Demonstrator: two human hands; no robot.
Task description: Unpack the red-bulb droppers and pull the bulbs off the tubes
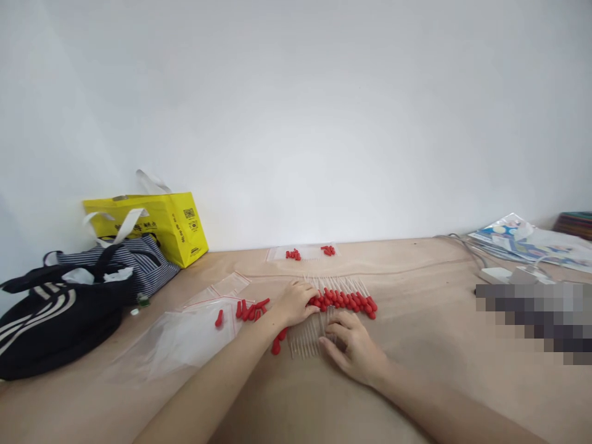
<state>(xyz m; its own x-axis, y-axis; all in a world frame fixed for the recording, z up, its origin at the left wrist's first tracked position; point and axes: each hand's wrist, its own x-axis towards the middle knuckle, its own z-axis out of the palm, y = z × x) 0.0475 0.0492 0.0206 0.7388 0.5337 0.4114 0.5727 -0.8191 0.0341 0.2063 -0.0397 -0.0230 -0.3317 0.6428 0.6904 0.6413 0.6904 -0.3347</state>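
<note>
The left hand (pixel 294 303) bends over the near end of a row of red bulbs (pixel 345 300), thumb and fingers close about the leftmost; whether it pinches one I cannot tell. From that row, thin clear stems (pixel 361 286) point away from both hands. The right hand (pixel 355 349) has its fingers curled and its thumb apart, at the right edge of the clear tubes (pixel 301 340), which lie between the hands on the table (pixel 416 370); whether it grips any I cannot tell.

Left of the left wrist lie loose bulbs (pixel 245 309), and the left forearm crosses over the pile, hiding part of it; a few show on its near side. Farther left, plastic bags (pixel 198 327) spread partly under that forearm. Beyond them sit a black bag (pixel 60 330), a striped bag (pixel 155 259) and a yellow bag (pixel 189 228).

Ahead of both hands, near the wall (pixel 324 123), lies a pouch (pixel 311 252) with two red clusters. Well right of the right hand are a power strip (pixel 497 275), a cable (pixel 469 250), papers (pixel 522 237) and a blurred-out dark shape (pixel 531 314).
</note>
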